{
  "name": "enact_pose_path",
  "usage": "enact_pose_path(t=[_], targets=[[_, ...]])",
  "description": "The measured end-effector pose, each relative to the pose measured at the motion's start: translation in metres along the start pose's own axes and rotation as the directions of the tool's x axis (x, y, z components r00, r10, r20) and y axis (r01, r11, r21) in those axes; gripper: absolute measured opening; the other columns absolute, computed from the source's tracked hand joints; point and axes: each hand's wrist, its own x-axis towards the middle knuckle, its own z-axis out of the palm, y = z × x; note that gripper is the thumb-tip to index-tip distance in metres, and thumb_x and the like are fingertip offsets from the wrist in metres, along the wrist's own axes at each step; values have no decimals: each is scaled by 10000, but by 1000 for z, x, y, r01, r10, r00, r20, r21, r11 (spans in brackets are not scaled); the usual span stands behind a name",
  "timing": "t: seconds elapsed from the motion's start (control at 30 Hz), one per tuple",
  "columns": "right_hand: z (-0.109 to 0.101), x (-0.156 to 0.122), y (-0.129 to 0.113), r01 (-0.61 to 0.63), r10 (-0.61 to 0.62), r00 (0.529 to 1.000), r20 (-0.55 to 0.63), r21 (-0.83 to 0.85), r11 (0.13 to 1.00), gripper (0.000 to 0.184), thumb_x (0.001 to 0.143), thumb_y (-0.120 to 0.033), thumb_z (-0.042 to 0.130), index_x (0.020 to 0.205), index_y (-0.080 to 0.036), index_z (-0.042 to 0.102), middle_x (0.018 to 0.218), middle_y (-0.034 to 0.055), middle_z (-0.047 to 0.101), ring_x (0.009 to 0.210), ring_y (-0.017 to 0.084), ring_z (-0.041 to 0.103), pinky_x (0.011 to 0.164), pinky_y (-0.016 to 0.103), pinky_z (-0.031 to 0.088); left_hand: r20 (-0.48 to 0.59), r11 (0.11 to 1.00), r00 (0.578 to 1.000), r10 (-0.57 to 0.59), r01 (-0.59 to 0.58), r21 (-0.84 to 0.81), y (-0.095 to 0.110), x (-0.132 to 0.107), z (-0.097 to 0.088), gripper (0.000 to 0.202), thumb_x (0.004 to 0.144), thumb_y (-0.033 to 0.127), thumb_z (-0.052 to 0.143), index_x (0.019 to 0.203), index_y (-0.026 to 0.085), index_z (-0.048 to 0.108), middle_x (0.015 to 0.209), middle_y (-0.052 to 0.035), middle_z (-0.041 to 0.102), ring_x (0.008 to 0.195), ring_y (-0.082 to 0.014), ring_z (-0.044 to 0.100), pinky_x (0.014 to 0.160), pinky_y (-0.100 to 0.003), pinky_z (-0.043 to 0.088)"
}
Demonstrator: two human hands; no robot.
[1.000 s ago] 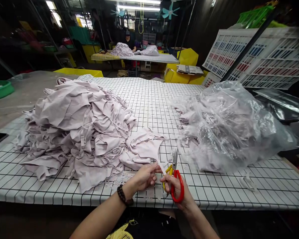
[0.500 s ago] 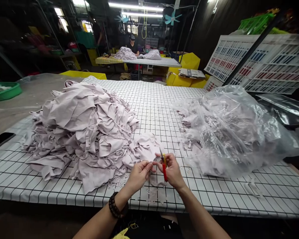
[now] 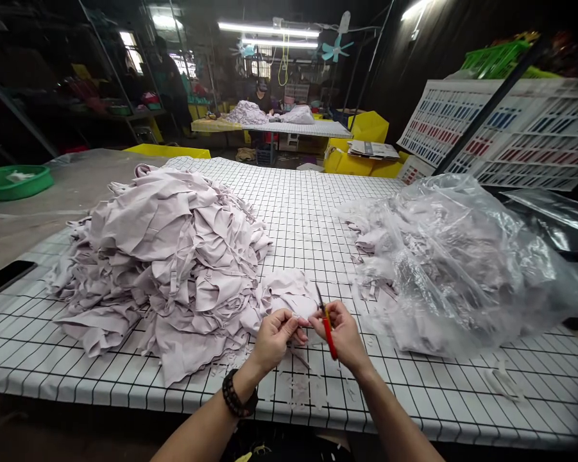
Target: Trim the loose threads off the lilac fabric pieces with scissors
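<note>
My left hand (image 3: 275,337) is closed in a pinch on the edge of a pale lilac fabric piece (image 3: 289,292) lying on the gridded table (image 3: 308,205). Just to its right, my right hand (image 3: 344,333) grips red-handled scissors (image 3: 327,324), blades pointing up and away at the pinched fabric edge. A dark bead bracelet circles my left wrist. A large heap of the same lilac fabric pieces (image 3: 173,250) rises to the left of my hands. Small fabric snippets lie scattered on the table below my hands.
A clear plastic bag (image 3: 462,263) full of lilac pieces lies at the right. A dark phone (image 3: 4,279) rests at the left table edge, a green basin (image 3: 14,181) beyond it. Another person works at a far table (image 3: 274,125). A white slotted crate (image 3: 505,131) leans at right.
My hands rose from the table's front edge and came together at the fabric piece. The scissors turned from flat to edge-on, and the piece bunched up toward the heap.
</note>
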Motion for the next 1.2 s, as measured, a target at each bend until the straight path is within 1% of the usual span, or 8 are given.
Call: enact_pose_path(t=[0.07, 0.17, 0.3, 0.47, 0.67, 0.83, 1.0, 1.2], targets=[[-15, -4, -9, -1, 4, 1000, 14, -196, 981, 338, 722, -394, 692, 796, -235, 403, 668, -45, 528, 599, 130, 494, 561, 247, 407, -3, 999, 1000, 21, -21, 27, 0, 1, -1, 256, 874, 368, 550, 838, 118, 594, 652, -48, 650, 584, -142, 615, 600, -269, 503], [-30, -11, -23, 40, 20, 993, 117, -485, 874, 369, 678, -409, 711, 778, -237, 401, 620, -69, 465, 554, 117, 425, 517, 234, 342, -6, 988, 998, 56, -55, 145, 2, 0, -4, 245, 885, 358, 535, 828, 128, 595, 657, -37, 633, 587, -144, 611, 597, -269, 496], [-29, -15, -35, 80, 25, 989, 148, -659, 747, 402, 649, -469, 709, 817, -234, 430, 723, -35, 540, 637, 140, 481, 556, 239, 352, 10, 946, 990, 139, -136, 295, 6, 1, -3, 247, 897, 332, 511, 778, 135, 602, 682, -25, 591, 567, -132, 594, 575, -259, 482], [-22, -15, -39, 78, 27, 991, 134, -714, 696, 387, 661, -477, 686, 839, -237, 441, 769, -12, 575, 684, 160, 527, 550, 238, 343, 24, 926, 984, 179, -177, 333, 8, 1, 0, 226, 896, 299, 502, 769, 144, 606, 667, -15, 562, 540, -125, 573, 542, -250, 471], [-19, -15, -36, 92, 2, 992, 125, -739, 668, 305, 682, -407, 649, 821, -239, 435, 747, -10, 583, 655, 164, 535, 536, 241, 326, 18, 930, 988, 151, -148, 336, 4, -1, -1, 214, 891, 298, 503, 773, 156, 612, 688, -18, 555, 553, -121, 563, 546, -245, 477], [-17, -15, -38, 91, 15, 990, 138, -727, 680, 336, 676, -446, 657, 822, -234, 442, 713, -11, 574, 620, 158, 510, 533, 243, 306, 12, 936, 991, 136, -132, 326, 3, -2, -3, 208, 884, 300, 511, 761, 158, 602, 680, -11, 536, 530, -113, 551, 521, -237, 473], [-18, -16, -43, 94, 54, 981, 185, -705, 703, 380, 689, -501, 655, 771, -237, 393, 689, -32, 563, 615, 148, 496, 531, 236, 314, 25, 928, 990, 142, -142, 345, 8, -2, -2, 213, 879, 289, 513, 744, 153, 605, 655, -9, 535, 514, -112, 541, 509, -237, 463], [-16, -18, -43, 97, 31, 985, 169, -698, 710, 328, 694, -443, 659, 795, -236, 426, 702, -32, 569, 609, 139, 487, 539, 236, 315, 29, 930, 991, 127, -129, 343, 11, -2, -1, 242, 878, 331, 519, 750, 147, 608, 656, -9, 533, 504, -112, 537, 491, -239, 468]])
